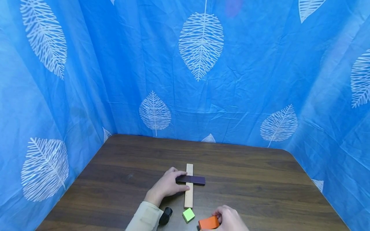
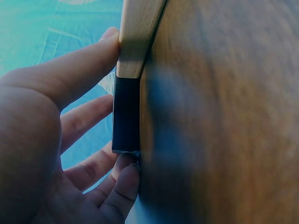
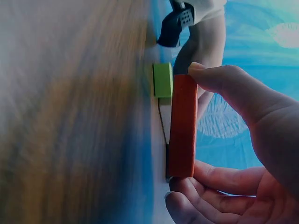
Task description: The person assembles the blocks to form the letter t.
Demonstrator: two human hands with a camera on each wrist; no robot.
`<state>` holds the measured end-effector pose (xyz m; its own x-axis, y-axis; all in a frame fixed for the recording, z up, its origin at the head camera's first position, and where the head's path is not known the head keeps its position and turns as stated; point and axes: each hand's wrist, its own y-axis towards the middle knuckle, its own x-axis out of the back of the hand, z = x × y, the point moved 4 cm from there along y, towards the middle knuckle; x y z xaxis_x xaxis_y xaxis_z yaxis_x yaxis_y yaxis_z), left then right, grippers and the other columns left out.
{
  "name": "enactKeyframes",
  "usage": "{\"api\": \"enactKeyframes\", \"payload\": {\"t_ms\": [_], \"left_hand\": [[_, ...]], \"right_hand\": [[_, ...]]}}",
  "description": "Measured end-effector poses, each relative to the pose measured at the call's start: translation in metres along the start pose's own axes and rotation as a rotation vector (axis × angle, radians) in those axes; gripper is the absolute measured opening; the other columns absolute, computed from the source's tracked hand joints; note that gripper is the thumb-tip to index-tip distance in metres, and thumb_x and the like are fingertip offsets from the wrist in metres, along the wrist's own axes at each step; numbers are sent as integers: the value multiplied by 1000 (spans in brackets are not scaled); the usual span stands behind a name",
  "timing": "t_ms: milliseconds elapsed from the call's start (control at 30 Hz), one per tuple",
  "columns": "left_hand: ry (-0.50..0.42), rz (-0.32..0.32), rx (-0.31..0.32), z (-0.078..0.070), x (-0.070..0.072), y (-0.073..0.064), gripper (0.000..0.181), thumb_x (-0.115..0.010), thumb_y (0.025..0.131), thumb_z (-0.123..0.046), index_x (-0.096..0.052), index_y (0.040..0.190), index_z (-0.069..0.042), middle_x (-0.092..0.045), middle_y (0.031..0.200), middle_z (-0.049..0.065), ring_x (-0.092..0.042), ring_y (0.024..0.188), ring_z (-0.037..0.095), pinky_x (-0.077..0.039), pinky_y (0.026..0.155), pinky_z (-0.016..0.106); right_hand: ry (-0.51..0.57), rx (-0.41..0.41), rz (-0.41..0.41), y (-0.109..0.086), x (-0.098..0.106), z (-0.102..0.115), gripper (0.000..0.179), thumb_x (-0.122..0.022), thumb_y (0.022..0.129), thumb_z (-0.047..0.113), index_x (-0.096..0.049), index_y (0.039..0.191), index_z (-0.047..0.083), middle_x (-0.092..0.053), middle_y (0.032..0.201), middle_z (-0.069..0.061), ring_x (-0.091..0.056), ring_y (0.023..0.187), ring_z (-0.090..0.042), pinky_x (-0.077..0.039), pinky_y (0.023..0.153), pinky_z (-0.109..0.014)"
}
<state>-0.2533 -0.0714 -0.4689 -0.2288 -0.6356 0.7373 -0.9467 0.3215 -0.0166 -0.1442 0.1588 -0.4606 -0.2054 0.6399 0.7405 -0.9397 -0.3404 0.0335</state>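
Observation:
On the table lie wooden blocks arranged as a cross: a pale far plank [image 1: 189, 168], a pale near plank [image 1: 189, 199], and dark purple blocks [image 1: 198, 181] crossing between them. My left hand [image 1: 166, 186] spans the left arm of the cross. Its thumb [image 2: 100, 51] rests on the near plank, and its other fingers lie around the dark block's left end [image 2: 126, 114]. With thumb and fingertips, my right hand [image 1: 231, 219] pinches an orange block [image 1: 208, 223] by its ends, low at the table's near side. Just beyond the near plank's end sits a lime green cube [image 1: 188, 215].
A black wrist camera [image 1: 165, 216] is strapped at the left sleeve, beside the green cube. The brown wooden table [image 1: 254, 179] is enclosed at the back and sides by blue curtains [image 1: 242, 89] with white leaf prints.

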Motion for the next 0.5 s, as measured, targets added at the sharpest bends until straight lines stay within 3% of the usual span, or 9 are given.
{"api": "enactKeyframes", "payload": {"t_ms": [267,500], "left_hand": [[-1,3,2,-1,0,-1,59,-85,81,-40,-67,132,-16,-52,113,4,-52,98,22,-47,88,50],[11,0,0,0,0,0,60,-85,80,-41,-67,132,-16,-52,112,4,-52,97,22,-47,87,48]], "right_hand": [[-49,-291,34,10,-5,2,47,-88,72,45,-67,84,5,-55,76,-2,-49,68,-17,-45,61,-30],[-116,-310,6,16,-9,4,50,-89,71,46,-68,86,3,-56,77,-2,-49,69,-17,-44,63,-32]]}}
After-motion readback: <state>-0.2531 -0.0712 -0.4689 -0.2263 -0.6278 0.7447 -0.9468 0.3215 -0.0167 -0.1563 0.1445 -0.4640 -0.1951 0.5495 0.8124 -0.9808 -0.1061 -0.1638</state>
